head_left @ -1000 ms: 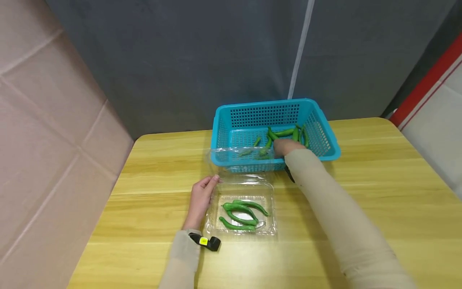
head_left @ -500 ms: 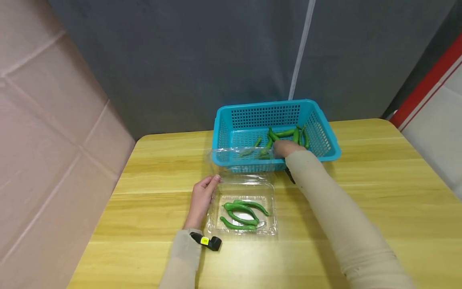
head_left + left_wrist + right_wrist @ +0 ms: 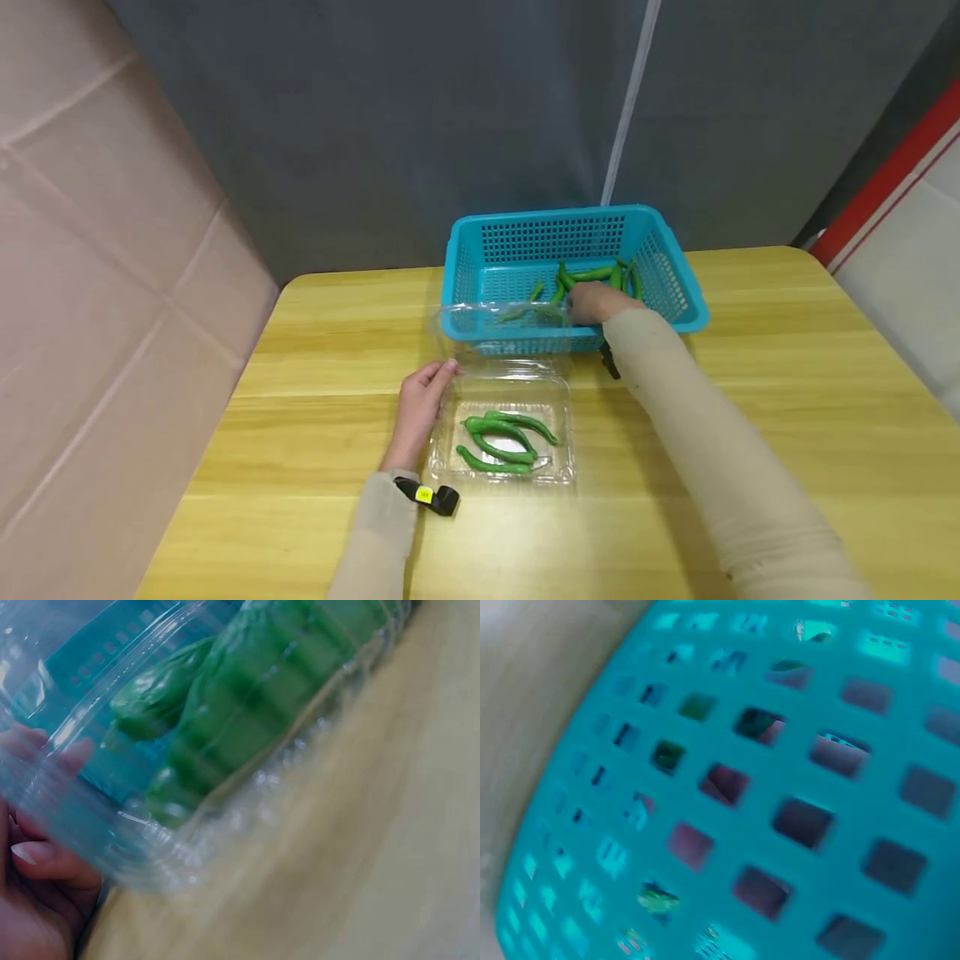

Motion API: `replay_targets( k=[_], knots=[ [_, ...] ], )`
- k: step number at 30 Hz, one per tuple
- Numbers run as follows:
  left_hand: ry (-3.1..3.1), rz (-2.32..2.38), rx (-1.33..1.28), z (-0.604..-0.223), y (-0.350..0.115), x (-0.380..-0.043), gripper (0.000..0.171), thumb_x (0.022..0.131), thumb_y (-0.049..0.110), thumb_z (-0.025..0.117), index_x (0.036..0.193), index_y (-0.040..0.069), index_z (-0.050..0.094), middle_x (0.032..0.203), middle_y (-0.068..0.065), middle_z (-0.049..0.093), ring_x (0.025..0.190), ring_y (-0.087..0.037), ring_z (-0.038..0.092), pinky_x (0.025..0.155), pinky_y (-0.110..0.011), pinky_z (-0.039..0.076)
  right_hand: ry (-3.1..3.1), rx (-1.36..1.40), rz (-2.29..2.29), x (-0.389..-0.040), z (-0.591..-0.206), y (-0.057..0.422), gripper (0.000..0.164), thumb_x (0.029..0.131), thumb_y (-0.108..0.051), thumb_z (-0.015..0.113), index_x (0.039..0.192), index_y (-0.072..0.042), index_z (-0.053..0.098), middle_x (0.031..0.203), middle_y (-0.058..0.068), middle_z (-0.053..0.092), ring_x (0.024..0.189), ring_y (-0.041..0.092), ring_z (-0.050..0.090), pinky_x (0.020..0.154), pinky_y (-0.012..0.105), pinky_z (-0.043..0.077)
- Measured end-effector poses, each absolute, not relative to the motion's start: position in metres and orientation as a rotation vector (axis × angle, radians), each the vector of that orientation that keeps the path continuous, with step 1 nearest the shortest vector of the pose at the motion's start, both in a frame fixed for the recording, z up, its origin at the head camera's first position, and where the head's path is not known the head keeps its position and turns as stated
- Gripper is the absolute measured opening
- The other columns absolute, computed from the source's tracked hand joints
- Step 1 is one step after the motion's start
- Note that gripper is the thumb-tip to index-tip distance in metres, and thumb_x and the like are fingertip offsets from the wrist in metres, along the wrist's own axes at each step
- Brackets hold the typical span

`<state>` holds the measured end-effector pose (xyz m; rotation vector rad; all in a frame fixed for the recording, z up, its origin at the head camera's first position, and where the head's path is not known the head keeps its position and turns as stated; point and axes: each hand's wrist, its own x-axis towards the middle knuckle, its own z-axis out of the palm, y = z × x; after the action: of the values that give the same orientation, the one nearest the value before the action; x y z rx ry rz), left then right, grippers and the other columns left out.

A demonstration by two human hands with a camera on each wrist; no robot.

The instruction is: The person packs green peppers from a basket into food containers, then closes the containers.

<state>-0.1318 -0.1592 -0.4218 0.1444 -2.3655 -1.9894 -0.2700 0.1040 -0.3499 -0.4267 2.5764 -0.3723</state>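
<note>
My left hand (image 3: 422, 408) pinches the left edge of a clear plastic clamshell container (image 3: 553, 400), close to its hinge. Its lid (image 3: 480, 354) stands raised and overlaps the front of a blue basket (image 3: 459, 250). Several green chili peppers (image 3: 501, 428) lie in the container's base; the left wrist view shows two of them (image 3: 247, 697) through the plastic. Inside the basket, my right hand (image 3: 595, 303) reaches down among more green chili peppers (image 3: 592, 274). Its fingertips are hidden there, and I cannot tell whether they hold a pepper. The basket's perforated wall (image 3: 840, 795) fills the right wrist view.
Everything stands on a wooden table (image 3: 322, 358), with the basket near its far edge. A dark grey curtain (image 3: 375, 125) hangs behind it. Pale cloth panels (image 3: 112, 275) border the left side, and a red-striped panel (image 3: 892, 192) the right.
My right hand has shifted slightly right within the basket, its sleeve with it. My left hand keeps its hold on the container, and the peppers in the container lie as before.
</note>
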Motion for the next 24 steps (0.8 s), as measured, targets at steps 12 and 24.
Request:
replay_targets(
  k=[12,24],
  knots=[
    [-2.376,-1.989,0.146,-0.419,-0.159,-0.134,0.036,0.090,0.035,0.053,0.094,0.002,0.066,0.046,0.000,0.035,0.032,-0.005,0.028,0.033,-0.022,0.025,2.657,-0.404,-0.418,-0.260,-0.320,0.122,0.026,0.090,-0.016,0.049,0.112,-0.003,0.055,0.103,0.015,0.055,0.067,0.023,0.057,0.058,0.033,0.046],
    [-2.384,-1.996,0.169,-0.421,-0.160,-0.134,0.038,0.088,0.038,0.054,0.097,0.003,0.066,0.047,0.002,0.035,0.032,-0.004,0.028,0.032,-0.022,0.025,2.815,-0.411,-0.521,-0.249,-0.302,0.139,0.042,0.090,-0.024,0.049,0.127,-0.004,0.045,0.096,0.011,0.061,0.054,0.018,0.055,0.067,0.039,0.045]
  ],
)
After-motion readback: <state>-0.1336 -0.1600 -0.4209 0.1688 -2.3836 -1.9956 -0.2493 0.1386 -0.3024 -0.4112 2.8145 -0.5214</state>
